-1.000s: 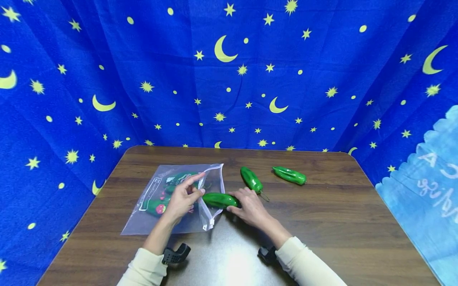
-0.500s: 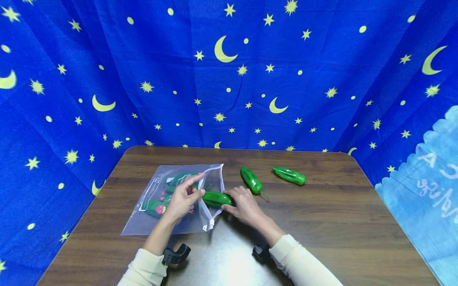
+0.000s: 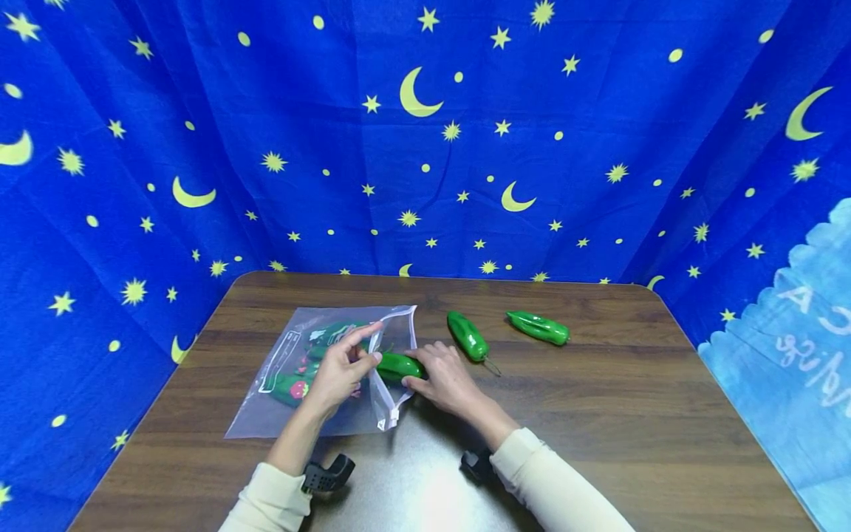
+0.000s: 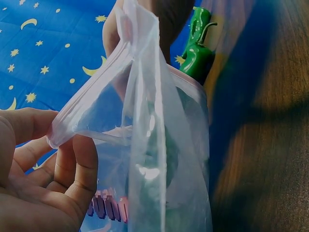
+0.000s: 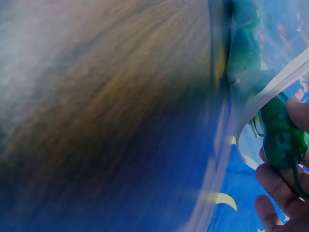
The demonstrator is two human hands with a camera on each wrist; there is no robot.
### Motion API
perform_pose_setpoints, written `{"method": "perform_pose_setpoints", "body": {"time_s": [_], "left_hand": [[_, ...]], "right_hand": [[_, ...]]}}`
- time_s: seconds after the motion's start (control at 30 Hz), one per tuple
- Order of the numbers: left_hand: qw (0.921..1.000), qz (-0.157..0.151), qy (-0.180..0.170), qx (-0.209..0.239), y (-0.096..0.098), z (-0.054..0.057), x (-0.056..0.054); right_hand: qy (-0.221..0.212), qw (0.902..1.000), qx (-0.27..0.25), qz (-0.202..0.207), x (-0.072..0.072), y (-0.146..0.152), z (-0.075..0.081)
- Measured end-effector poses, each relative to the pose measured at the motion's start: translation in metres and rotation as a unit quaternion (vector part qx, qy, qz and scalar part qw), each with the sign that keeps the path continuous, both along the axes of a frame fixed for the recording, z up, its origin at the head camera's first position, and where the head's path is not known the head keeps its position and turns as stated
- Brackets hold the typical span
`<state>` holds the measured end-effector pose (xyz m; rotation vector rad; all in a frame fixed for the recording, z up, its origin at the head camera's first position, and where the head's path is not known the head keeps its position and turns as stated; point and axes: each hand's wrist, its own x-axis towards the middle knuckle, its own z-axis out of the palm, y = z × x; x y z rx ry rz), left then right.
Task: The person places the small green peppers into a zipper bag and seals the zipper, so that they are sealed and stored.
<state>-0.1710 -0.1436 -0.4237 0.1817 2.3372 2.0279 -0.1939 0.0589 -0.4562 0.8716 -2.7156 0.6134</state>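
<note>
A clear zip bag [image 3: 266, 417] with printed pictures lies on the table's left half, its mouth facing right and held apart. My left hand [image 3: 335, 374] pinches the upper edge of that mouth between thumb and fingers, as the left wrist view shows up close. In my right hand [image 3: 448, 380] I grip a green pepper [image 3: 397, 366], which is partly inside the opening; its stem end points back toward my palm in the right wrist view. Through the plastic, other green peppers [image 5: 244, 50] show inside the bag.
Two more green peppers lie beyond my right hand: one pepper [image 3: 468, 336] just behind it, another pepper [image 3: 538, 327] farther right. The wooden table [image 3: 631, 414] ends at a blue star-and-moon curtain [image 3: 465, 148] at the back and sides.
My right hand has moved left, pushing the green pepper deeper into the bag's mouth. The left hand and the bag have stayed in place.
</note>
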Motion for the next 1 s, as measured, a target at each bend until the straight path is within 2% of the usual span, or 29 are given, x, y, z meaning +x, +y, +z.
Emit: {"method": "perform_pose_setpoints", "body": {"time_s": [0.33, 1.0], "left_hand": [[1.0, -0.006, -0.005, -0.001, 0.001, 0.002, 0.001], [1.0, -0.002, 0.006, -0.001, 0.0, 0.001, 0.0]], "right_hand": [[0.003, 0.9998, -0.002, 0.019, -0.003, -0.01, 0.001], [0.01, 0.9999, 0.013, 0.004, -0.012, -0.026, 0.0]]}}
